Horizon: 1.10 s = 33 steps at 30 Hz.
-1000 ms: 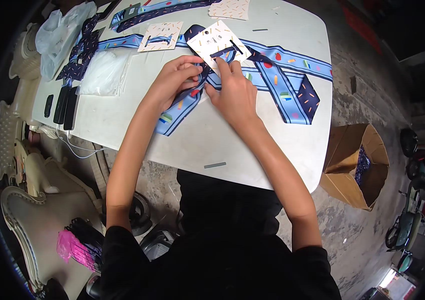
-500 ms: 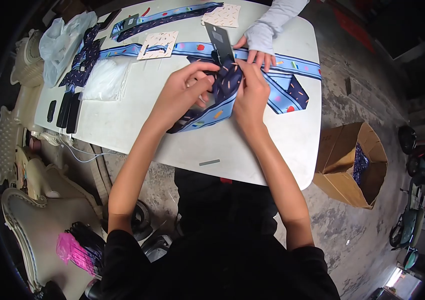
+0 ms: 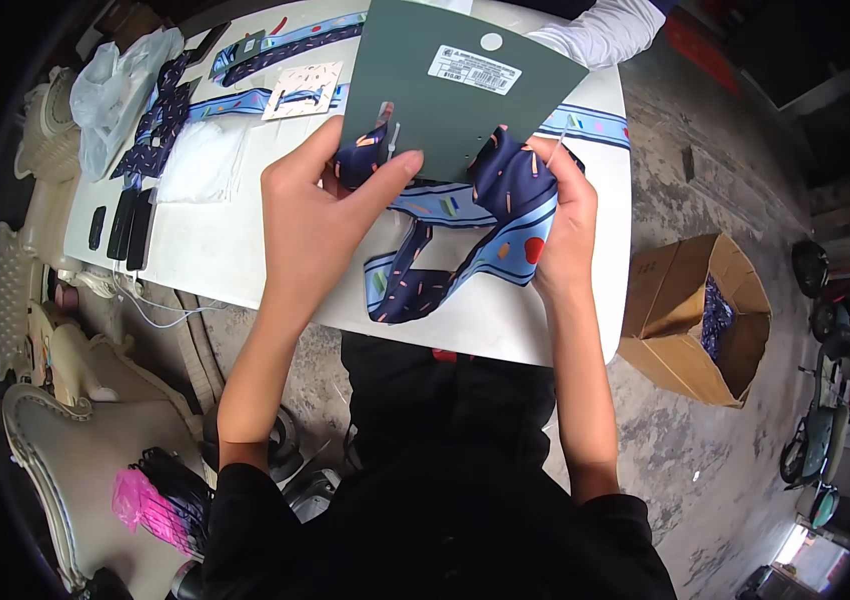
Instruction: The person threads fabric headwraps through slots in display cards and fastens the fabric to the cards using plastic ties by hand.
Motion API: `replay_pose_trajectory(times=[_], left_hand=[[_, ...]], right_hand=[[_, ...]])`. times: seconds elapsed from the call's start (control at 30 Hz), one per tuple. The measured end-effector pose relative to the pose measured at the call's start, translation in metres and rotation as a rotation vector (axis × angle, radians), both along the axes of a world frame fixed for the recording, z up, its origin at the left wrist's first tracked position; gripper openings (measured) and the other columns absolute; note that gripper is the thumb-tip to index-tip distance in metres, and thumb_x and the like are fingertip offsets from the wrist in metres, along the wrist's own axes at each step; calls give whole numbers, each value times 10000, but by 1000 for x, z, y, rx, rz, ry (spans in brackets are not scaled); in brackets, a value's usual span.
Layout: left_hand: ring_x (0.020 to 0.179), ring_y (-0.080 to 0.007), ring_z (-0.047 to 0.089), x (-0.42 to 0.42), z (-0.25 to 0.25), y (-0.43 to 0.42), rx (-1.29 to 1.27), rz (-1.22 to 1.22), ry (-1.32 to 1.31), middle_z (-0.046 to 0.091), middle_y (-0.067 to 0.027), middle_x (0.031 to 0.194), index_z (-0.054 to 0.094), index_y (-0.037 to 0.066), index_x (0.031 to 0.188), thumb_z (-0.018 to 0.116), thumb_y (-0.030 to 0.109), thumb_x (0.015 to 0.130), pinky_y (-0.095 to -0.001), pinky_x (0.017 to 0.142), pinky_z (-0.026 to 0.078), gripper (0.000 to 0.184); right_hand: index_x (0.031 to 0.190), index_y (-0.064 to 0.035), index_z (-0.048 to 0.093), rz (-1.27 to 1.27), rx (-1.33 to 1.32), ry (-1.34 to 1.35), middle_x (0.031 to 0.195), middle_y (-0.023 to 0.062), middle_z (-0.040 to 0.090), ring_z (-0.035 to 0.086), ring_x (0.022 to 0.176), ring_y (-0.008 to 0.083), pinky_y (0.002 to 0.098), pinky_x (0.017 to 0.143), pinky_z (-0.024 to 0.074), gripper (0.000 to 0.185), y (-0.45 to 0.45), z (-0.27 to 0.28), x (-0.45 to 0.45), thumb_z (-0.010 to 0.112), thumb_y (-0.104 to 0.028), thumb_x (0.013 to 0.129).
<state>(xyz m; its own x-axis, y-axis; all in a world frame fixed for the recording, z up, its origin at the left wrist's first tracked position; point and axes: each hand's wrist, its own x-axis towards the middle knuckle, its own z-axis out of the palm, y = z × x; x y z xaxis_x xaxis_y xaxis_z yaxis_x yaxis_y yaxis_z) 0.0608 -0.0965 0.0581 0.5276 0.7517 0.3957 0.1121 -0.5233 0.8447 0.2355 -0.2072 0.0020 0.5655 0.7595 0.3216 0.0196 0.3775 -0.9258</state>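
Note:
Raised close to the camera is a dark green card [image 3: 425, 110] with a round hole and a white barcode label [image 3: 475, 69]. My left hand [image 3: 315, 220] grips its lower left side, thumb on the card's face. A blue and navy patterned fabric band [image 3: 515, 185] is attached to the card, bunched at both lower sides and looping down below it. My right hand [image 3: 567, 215] is closed on the bunched fabric at the lower right. Clear plastic fasteners stick out from the card near both hands.
A co-worker's pale sleeve [image 3: 613, 32] reaches over the table's [image 3: 215, 255] far right. Another carded band [image 3: 301, 92], a white plastic packet [image 3: 200, 160], a clear bag [image 3: 120, 95] and dark devices [image 3: 140, 230] lie left. A cardboard box [image 3: 680, 325] stands right.
The card and band have come up off the table towards the camera, and the card's green back now faces me. The co-worker's hand came in at the far right and is now hidden behind the card.

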Motion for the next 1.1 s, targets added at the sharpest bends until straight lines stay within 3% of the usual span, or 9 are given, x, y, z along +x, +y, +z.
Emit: replay_pose_trajectory(times=[0.07, 0.23, 0.33, 0.4, 0.53, 0.67, 0.83, 1.03, 1.1], left_hand=[[661, -8, 509, -2, -1, -5, -82, -10, -48, 686, 25, 802, 728, -33, 1081, 819, 81, 857, -183, 560, 385, 268], [679, -18, 548, -3, -2, -18, -111, 52, -154, 690, 14, 792, 728, -44, 1087, 816, 62, 853, -182, 593, 430, 271], [658, -15, 513, -1, -12, -12, 158, 130, -156, 678, 25, 791, 738, -21, 1090, 837, 78, 828, -183, 539, 362, 297], [681, -39, 511, 6, -8, -12, 227, 203, -163, 681, 23, 816, 752, 3, 1052, 849, 91, 810, -216, 549, 349, 275], [894, -177, 598, 22, -10, 6, 621, 226, -140, 719, -21, 897, 762, 44, 1010, 867, 83, 745, -287, 753, 455, 288], [1076, -248, 609, 33, -12, 31, 778, 72, -113, 745, -67, 1092, 735, 55, 1146, 763, -6, 687, -341, 999, 436, 464], [1199, -226, 598, 28, -24, 12, 620, 254, -295, 652, -125, 1348, 622, -24, 1318, 760, 8, 861, -377, 1067, 409, 478], [1020, -198, 616, 5, -87, -13, 427, 234, -268, 668, -139, 1132, 661, -38, 1113, 696, -65, 890, -300, 848, 492, 228], [934, -198, 635, 1, -99, -20, 347, 177, -200, 679, -138, 1062, 679, -28, 1030, 684, -74, 880, -289, 790, 512, 158]], right_hand=[[1175, 29, 673, 68, -94, 61, 1029, 22, 670, 613, 934, 84, 223, 855, 477, 212, -7, 0, 3, 607, -94, 1015], [1131, -53, 681, -125, -294, 170, 809, -41, 612, 463, 675, 32, 201, 579, 325, 237, -29, 21, 13, 577, -36, 918], [1143, 9, 639, -123, -69, 310, 828, 21, 607, 436, 643, 69, 224, 566, 336, 323, -56, 32, 27, 492, -256, 1032], [1152, 53, 608, 184, 126, 516, 828, 87, 590, 458, 662, 129, 265, 599, 366, 475, -71, 43, 36, 400, -370, 1090], [1090, 3, 563, 480, 234, 845, 863, 42, 471, 402, 779, 138, 284, 692, 374, 338, -72, 44, 27, 357, -265, 1111], [1043, -13, 543, 542, 222, 962, 839, 27, 453, 384, 737, 123, 273, 666, 364, 287, -61, 42, 6, 375, -236, 1112], [1000, -15, 530, 447, 222, 874, 836, 28, 456, 385, 705, 113, 254, 636, 355, 281, -57, 27, -2, 383, -227, 1112], [908, -14, 519, 319, 84, 762, 751, 22, 480, 377, 601, 79, 241, 531, 312, 333, -52, 14, -10, 395, -246, 1113], [997, 21, 586, 328, 64, 774, 732, 24, 494, 368, 577, 76, 244, 536, 313, 328, -51, 8, -11, 393, -220, 1107]])
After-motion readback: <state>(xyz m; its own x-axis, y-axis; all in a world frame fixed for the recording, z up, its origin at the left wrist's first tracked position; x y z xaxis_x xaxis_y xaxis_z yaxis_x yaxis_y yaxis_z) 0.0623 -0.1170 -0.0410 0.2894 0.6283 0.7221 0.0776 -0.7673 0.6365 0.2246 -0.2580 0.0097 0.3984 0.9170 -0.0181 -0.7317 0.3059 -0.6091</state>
